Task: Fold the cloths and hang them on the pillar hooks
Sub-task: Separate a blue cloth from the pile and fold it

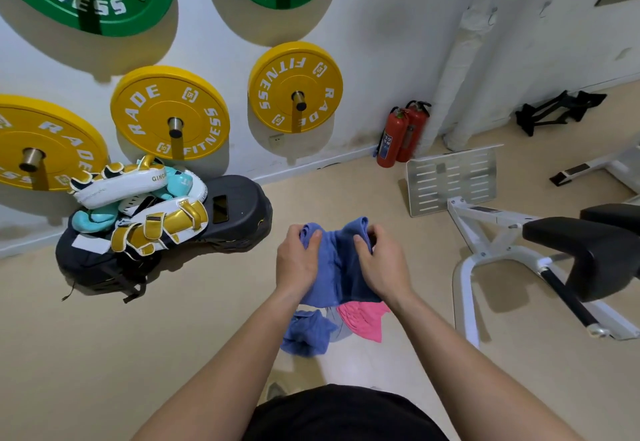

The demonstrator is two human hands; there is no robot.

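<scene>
Holding the blue cloth [337, 260] in the air above the floor [173, 336], the left hand [298, 260] and right hand [382, 267] each pinch one top edge. Folding is in progress; next, bring both edges together. More cloths [332, 328] lie below.

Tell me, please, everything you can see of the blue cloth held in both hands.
The soft blue fabric cloth looks darker down its shaded middle and is bunched and creased rather than neatly folded. It is held up above the beige floor. The left hand grips its upper left edge and the right hand grips its upper right edge, so it sags between them and hangs down. Nothing else visibly touches it.
</scene>
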